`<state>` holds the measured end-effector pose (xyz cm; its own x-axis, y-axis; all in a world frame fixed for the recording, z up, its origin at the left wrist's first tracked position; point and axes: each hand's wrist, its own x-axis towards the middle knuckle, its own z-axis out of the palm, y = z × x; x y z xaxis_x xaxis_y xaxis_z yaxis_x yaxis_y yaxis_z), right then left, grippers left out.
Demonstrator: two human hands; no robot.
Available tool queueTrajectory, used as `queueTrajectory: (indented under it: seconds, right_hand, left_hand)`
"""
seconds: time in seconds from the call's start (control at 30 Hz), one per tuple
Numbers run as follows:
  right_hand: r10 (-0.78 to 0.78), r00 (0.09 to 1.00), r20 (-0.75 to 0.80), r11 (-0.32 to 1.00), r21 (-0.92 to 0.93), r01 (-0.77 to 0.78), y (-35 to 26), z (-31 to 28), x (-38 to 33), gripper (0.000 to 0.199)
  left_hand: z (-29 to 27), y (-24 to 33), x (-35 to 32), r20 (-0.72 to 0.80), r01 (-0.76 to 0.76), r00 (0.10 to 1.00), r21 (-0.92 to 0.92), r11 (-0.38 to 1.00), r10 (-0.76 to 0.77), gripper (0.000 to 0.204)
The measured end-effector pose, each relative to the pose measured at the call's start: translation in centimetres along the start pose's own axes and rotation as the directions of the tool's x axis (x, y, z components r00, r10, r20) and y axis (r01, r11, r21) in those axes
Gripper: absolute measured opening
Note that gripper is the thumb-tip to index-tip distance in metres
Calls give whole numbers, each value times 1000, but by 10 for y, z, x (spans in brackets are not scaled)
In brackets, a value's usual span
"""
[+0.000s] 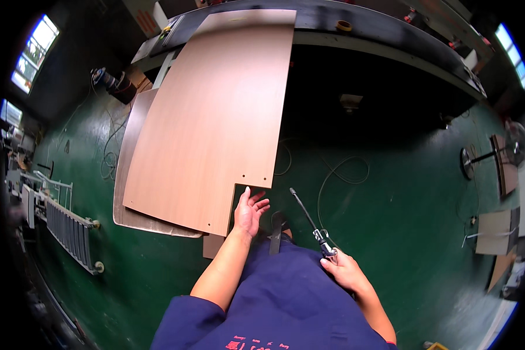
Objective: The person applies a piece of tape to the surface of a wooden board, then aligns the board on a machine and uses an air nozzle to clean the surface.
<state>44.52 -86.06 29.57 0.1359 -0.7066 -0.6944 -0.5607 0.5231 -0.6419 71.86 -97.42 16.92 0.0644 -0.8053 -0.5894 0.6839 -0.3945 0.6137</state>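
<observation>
A large wood-grain panel stretches away from me, with a notch cut from its near right corner and a few small dark holes near that edge. Palm up and fingers spread, my left hand is at the notch; its fingertips come close to the cut edge, and I cannot tell whether they touch. My right hand is wrapped round the handle of an air blow gun, whose long thin nozzle points forward and slightly left, apart from the panel.
Under the panel lies a worn board or tabletop. A long dark workbench crosses the far side, bearing a roll of tape. A thin hose loops over the green floor. A roller conveyor stands left; boards lean at right.
</observation>
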Motion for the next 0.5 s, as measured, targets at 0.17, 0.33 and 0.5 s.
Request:
queueTrajectory:
  seconds: [0.17, 0.33, 0.5]
  right_hand:
    - [37, 996, 82, 989, -149, -25, -44, -30, 45, 32]
    - [-76, 988, 137, 991, -99, 90, -62, -46, 94, 31]
    - [-25, 971, 236, 998, -56, 39, -90, -82, 150, 32]
  left_hand:
    - [11, -4, 12, -68, 10, 998, -101, 995, -17, 49]
    - [16, -6, 11, -116, -14, 993, -133, 991, -2, 47]
    - [13, -17, 11, -203, -115, 976, -142, 983, 84, 37]
